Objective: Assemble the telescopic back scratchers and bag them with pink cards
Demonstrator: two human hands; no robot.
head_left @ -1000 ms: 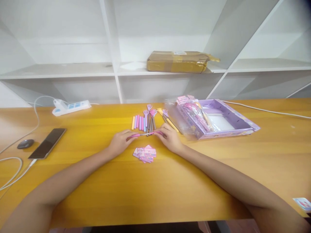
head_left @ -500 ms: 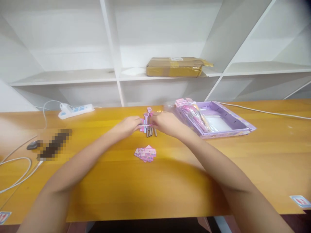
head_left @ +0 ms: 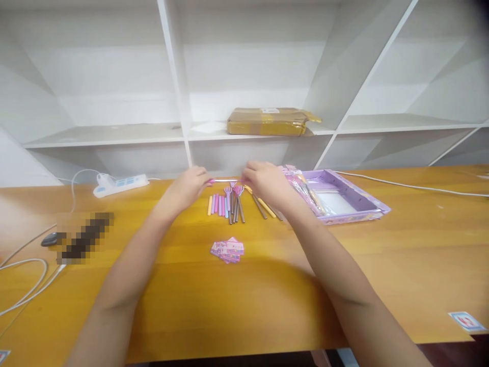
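While the left hand [head_left: 189, 187] pinches the pink end of the rod [head_left: 224, 181], fingers together, the right hand [head_left: 265, 182] closes on the opposite end, fingertips partly hidden; rod held roughly level, beyond the handles [head_left: 216, 204], near the claws [head_left: 228, 191]

Head view: bright, even indoor light, its source out of frame. Desk [head_left: 267, 306]: soft shadows beside both forearms; paler sheen toward the right. Shelving [head_left: 252, 61]: pale, slightly hazy, with soft diagonal shadows in the lower compartments. Hands: edges slightly blurred. Small items: fine detail soft. Wide-angle stretch toward the sides; dark upper right corner; one pixelated patch at left.
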